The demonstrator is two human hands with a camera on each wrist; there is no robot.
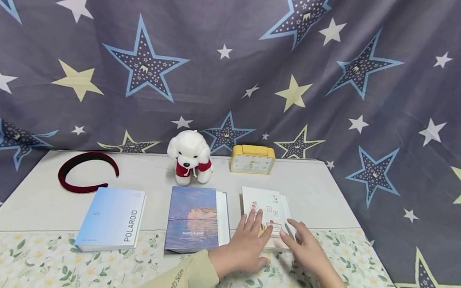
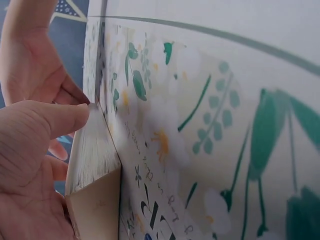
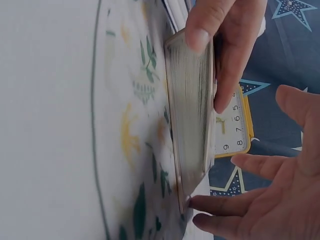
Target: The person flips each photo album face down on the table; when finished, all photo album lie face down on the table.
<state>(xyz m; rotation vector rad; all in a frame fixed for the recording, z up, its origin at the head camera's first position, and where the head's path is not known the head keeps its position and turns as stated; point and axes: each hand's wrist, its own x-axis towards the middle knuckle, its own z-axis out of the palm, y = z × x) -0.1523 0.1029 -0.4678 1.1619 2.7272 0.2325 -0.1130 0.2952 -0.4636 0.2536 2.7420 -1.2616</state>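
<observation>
A thick white album (image 1: pixel 259 197) with small red drawings on its cover lies on the table. My left hand (image 1: pixel 246 246) rests on the cover with its fingers straight; in the right wrist view its thumb is by the page edges (image 3: pixel 190 95). At the album's right side is my right hand (image 1: pixel 309 251), fingers spread. Two of its fingertips touch or nearly touch a corner of the album in the right wrist view. Left of my left hand lies a photo album (image 1: pixel 193 218) with a seascape cover.
A pale blue POLAROID album (image 1: pixel 113 218) lies at the left, with a dark red headband (image 1: pixel 65 170) behind it. Farther back stand a white plush dog (image 1: pixel 190 152) in a red top and a yellow alarm clock (image 1: pixel 252 159). A star-patterned curtain (image 1: pixel 227 89) hangs behind the table.
</observation>
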